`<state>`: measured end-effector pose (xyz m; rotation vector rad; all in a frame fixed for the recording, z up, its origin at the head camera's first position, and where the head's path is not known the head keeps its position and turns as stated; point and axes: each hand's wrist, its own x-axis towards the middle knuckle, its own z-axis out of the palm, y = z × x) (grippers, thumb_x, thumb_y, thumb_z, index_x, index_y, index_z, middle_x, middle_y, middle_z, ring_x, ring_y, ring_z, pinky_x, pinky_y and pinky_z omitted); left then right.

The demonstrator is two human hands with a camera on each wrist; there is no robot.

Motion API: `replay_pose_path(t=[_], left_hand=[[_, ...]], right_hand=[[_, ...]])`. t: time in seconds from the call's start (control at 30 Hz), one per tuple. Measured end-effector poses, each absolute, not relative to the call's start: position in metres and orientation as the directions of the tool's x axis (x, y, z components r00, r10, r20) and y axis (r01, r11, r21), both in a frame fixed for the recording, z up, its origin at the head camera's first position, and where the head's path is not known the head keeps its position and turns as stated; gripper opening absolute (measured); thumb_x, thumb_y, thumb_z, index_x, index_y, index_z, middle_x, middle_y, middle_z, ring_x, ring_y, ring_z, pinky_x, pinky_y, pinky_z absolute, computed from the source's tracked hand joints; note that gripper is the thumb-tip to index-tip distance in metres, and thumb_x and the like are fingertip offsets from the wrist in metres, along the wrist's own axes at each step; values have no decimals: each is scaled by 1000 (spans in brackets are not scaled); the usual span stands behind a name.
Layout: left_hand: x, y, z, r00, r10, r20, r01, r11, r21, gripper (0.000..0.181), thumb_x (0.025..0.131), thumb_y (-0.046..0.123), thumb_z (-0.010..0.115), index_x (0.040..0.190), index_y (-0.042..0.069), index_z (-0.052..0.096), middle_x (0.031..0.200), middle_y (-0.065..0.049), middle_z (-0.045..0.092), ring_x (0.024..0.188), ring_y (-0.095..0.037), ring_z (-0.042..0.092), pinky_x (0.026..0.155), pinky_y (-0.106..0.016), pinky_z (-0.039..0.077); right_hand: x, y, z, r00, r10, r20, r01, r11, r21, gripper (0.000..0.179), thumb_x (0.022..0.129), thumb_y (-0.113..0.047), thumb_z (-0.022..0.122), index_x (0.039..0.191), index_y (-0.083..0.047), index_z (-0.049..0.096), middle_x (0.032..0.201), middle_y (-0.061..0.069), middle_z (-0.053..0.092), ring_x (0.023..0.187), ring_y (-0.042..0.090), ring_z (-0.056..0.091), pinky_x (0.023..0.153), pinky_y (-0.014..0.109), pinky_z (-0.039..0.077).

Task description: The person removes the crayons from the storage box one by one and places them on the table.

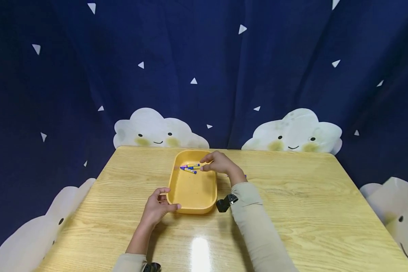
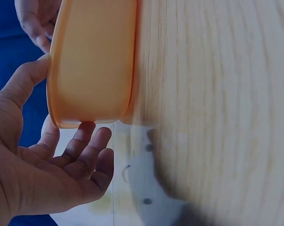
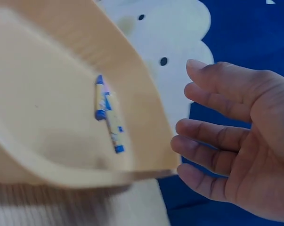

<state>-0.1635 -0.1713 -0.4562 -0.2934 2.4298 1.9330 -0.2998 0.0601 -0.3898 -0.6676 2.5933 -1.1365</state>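
Note:
A yellow plastic tray (image 1: 192,192) sits on the table, with several crayons (image 1: 190,171) in yellow wrappers with blue ends lying at its far end. My left hand (image 1: 156,207) grips the tray's near left corner, thumb on the rim and fingers along the outer side. The left wrist view shows the thumb (image 2: 24,77) at the rim and the fingertips (image 2: 87,127) at the corner. Over the tray's far right side is my right hand (image 1: 219,163), fingers loosely bent. In the right wrist view its fingers (image 3: 212,136) are spread apart, holding nothing, beside the tray rim.
Behind my right wrist, the small end of something blue-purple (image 1: 245,176) shows on the wooden table (image 1: 302,204). A dark blue curtain (image 1: 204,45) with white triangles and smiling clouds (image 1: 292,132) hangs beyond the far table edge.

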Motion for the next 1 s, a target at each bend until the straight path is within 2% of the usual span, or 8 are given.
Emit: replay_pose_path(t=[0.27, 0.47, 0.6, 0.67, 0.77, 0.83, 0.9, 1.0], left_hand=[[-164, -168, -457, -981, -126, -145, -169, 206, 964, 68, 59, 3, 86, 117, -1, 52, 94, -15, 46, 79, -21, 46, 62, -29, 43], [-164, -170, -455, -980, -135, -146, -174, 220, 960, 68, 58, 4, 86, 117, 0, 52, 94, -14, 46, 79, -21, 45, 61, -30, 41], [-165, -171, -454, -980, -138, -145, -174, 233, 957, 67, 58, 5, 86, 116, 0, 53, 95, -14, 47, 79, -22, 45, 61, -30, 42], [-165, -171, -454, -980, -141, -143, -174, 238, 956, 67, 57, 5, 86, 116, 0, 53, 95, -15, 48, 80, -22, 46, 62, -31, 42], [-165, -171, -455, -979, -147, -145, -177, 238, 955, 68, 57, 5, 87, 115, 1, 53, 97, -17, 49, 82, -23, 47, 63, -31, 42], [-164, -170, -455, -978, -148, -147, -179, 232, 956, 68, 57, 5, 87, 115, 0, 53, 97, -17, 49, 82, -23, 47, 63, -31, 43], [-164, -170, -455, -978, -148, -149, -180, 224, 958, 69, 57, 4, 87, 116, 0, 53, 97, -17, 48, 82, -23, 47, 63, -31, 43], [-165, -170, -455, -979, -143, -148, -176, 209, 962, 69, 57, 3, 87, 116, -1, 52, 96, -17, 48, 81, -23, 48, 63, -31, 43]], right_hand=[[-306, 40, -406, -868, -494, -39, -307, 599, -740, 29, 79, -12, 72, 105, 1, 68, 100, 8, 65, 96, 23, 55, 83, 33, 44], [-309, 19, -419, -903, -423, -73, -193, 554, -810, 30, 80, -13, 71, 106, 2, 68, 89, 5, 65, 83, 18, 54, 76, 29, 45], [-313, 9, -432, -940, -338, -46, -149, 529, -835, 28, 81, -13, 70, 105, 1, 68, 90, 6, 63, 82, 19, 54, 73, 29, 44], [-332, 7, -462, -956, -294, 16, -169, 503, -848, 25, 79, -18, 72, 99, -3, 71, 87, 3, 63, 79, 17, 54, 70, 28, 44], [-334, 3, -477, -981, -194, 20, -113, 486, -867, 22, 78, -18, 73, 95, -4, 72, 91, 5, 65, 84, 20, 57, 74, 31, 46], [-333, 0, -485, -993, -115, -5, -48, 455, -889, 20, 78, -19, 73, 92, -4, 73, 91, 5, 66, 86, 21, 58, 75, 32, 46], [-314, -5, -469, -997, -29, -77, 57, 436, -898, 19, 80, -14, 70, 94, -2, 72, 97, 8, 66, 90, 24, 57, 79, 34, 45], [-309, -11, -471, -994, 56, -93, 108, 410, -906, 16, 81, -15, 70, 91, -3, 72, 92, 6, 66, 87, 22, 56, 78, 33, 44]])
